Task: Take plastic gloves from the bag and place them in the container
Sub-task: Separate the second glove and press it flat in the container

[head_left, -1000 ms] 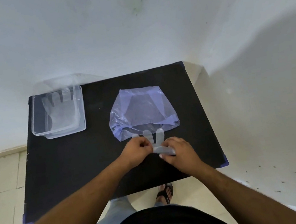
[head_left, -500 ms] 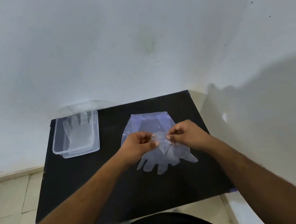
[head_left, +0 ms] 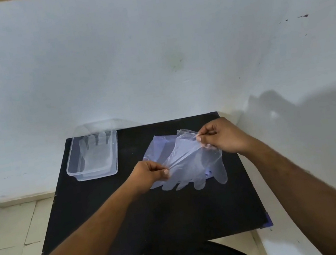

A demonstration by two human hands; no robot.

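A thin clear plastic glove (head_left: 192,163) hangs stretched between my two hands above the black table (head_left: 132,215), its fingers pointing down toward me. My left hand (head_left: 148,174) pinches its lower left edge. My right hand (head_left: 220,137) pinches its upper right cuff. Behind the glove lies the bluish plastic bag (head_left: 158,148), mostly covered by it. At the table's back left stands a clear rectangular container (head_left: 72,163) with a glove (head_left: 95,153) lying flat inside.
The table stands against a white wall (head_left: 153,64), and another wall closes the right side. Tiled floor (head_left: 10,233) shows to the left. The container's clear lid (head_left: 101,125) leans behind it against the wall.
The glove came out of the bag and was lifted. My hands moved apart, the right up and away, the left down, and spread the glove wide. The view tilted upward.
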